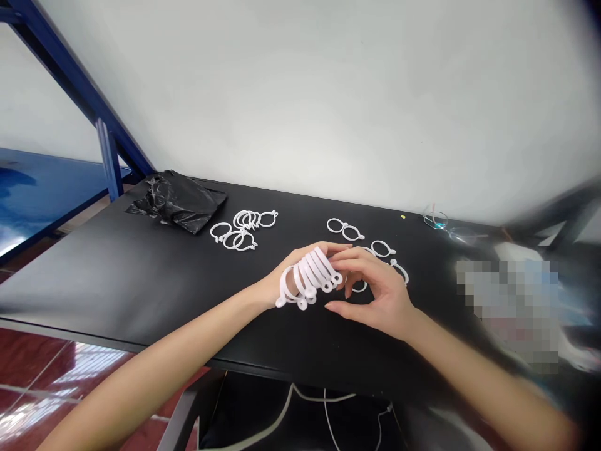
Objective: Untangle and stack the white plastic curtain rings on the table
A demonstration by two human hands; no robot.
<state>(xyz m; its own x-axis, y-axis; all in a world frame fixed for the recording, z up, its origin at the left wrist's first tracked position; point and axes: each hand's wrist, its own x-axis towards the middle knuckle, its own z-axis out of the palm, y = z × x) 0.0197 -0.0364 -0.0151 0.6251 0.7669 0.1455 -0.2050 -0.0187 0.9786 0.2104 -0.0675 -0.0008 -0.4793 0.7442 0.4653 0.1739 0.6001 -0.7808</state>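
Several white curtain rings (312, 270), each with a small eyelet, are threaded in a row around my left hand (297, 255), near the wrist and palm. Its fingers point to the right and are partly hidden by the rings and my other hand. At the right end of the row is my right hand (382, 291), thumb apart from its curved fingers. Its fingertips meet the left fingers close to the last ring; no ring shows in its grasp. More loose white rings (351, 233) lie behind and under my right hand, some partly covered by it.
Another group of white rings (244, 239) lies at the left on the black table (117, 282), beside a crumpled black plastic bag (181, 197). Clear eyeglasses or plastic (436, 219) sit at the back right, near a blurred pale package (511, 313). Cables (282, 413) hang below the table's front edge.
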